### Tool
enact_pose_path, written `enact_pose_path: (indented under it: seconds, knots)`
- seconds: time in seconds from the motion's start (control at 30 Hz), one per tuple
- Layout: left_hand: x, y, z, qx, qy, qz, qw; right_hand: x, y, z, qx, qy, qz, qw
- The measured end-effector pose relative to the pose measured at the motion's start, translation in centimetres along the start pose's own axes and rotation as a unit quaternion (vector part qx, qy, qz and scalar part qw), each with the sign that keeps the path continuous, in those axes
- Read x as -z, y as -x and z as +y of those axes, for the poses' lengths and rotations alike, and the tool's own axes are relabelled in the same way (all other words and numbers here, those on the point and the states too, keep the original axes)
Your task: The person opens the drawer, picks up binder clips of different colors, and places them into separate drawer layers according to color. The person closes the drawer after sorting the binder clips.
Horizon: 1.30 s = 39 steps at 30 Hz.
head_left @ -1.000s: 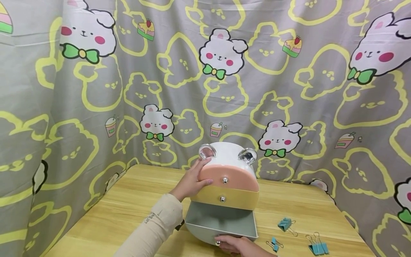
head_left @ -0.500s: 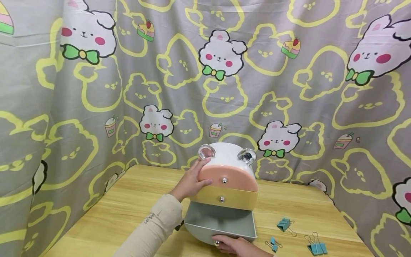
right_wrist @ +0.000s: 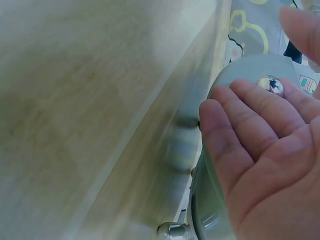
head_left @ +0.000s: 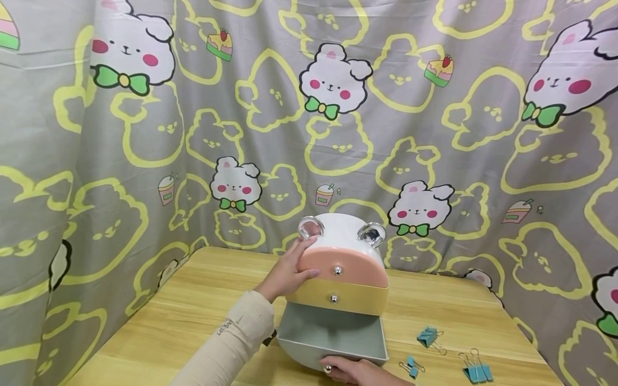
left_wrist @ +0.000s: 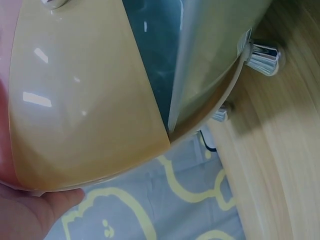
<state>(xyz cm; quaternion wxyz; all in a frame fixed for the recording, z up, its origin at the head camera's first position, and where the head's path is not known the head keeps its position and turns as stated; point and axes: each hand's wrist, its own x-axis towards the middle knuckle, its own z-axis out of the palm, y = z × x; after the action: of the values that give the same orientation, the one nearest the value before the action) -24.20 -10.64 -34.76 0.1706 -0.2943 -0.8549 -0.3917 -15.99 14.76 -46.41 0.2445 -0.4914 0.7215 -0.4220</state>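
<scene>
A small drawer cabinet (head_left: 340, 230) with a white top and silver ears stands on the table. Its pink drawer (head_left: 357, 268) and yellow drawer (head_left: 357, 300) are closed, while the grey-green bottom drawer (head_left: 304, 351) is pulled out, its visible interior bare. My left hand (head_left: 287, 273) rests on the cabinet's upper left side, thumb on the pink front, fingers reaching toward the ear. My right hand (head_left: 354, 371) touches the bottom drawer's front at its silver knob (right_wrist: 270, 84). In the right wrist view its fingers lie straight, with the thumb held away from the knob.
Several blue-green binder clips lie right of the cabinet: one clip (head_left: 427, 336) farther back, a smaller clip (head_left: 412, 368) near the drawer, and another clip (head_left: 477, 372) farther right. A dark object (head_left: 270, 338) shows left of the drawer. A patterned curtain (head_left: 270, 139) hangs behind the wooden table (head_left: 193, 305).
The bottom drawer's front, with my right hand at it, sits very slightly farther toward me. My left hand stays in place on the cabinet.
</scene>
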Motion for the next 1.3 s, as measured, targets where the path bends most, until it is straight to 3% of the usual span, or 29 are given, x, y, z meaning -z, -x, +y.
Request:
enact_pose_path:
  seconds: [0.17,0.37,0.43,0.7,0.87,1.17,1.3]
  knots:
    - [0.2,0.1,0.1,0.001,-0.004,0.0,1.0,-0.1,0.2,-0.4,-0.014,-0.025,-0.001,1.0]
    - [0.5,0.1,0.2,0.004,-0.005,-0.012,0.9999,-0.5,0.1,-1.6,-0.046,-0.128,0.008,0.991]
    - [0.6,0.0,0.2,0.006,-0.005,-0.019,0.9998,-0.5,0.1,-1.8,-0.058,-0.139,0.01,0.989]
    - [0.8,0.0,0.5,0.02,0.002,-0.04,0.999,0.6,1.3,-1.5,-0.042,-0.091,-0.025,0.995]
    - [0.9,0.1,0.6,0.023,0.0,-0.047,0.9986,1.1,2.4,-0.9,-0.079,-0.076,-0.013,0.994]
    - [0.8,0.1,0.5,0.014,0.005,-0.046,0.9988,1.6,4.1,-6.0,-0.164,-0.119,0.075,0.976]
    - [0.8,0.1,0.6,0.013,0.008,-0.047,0.9988,2.2,5.1,-5.8,-0.138,-0.092,0.089,0.982]
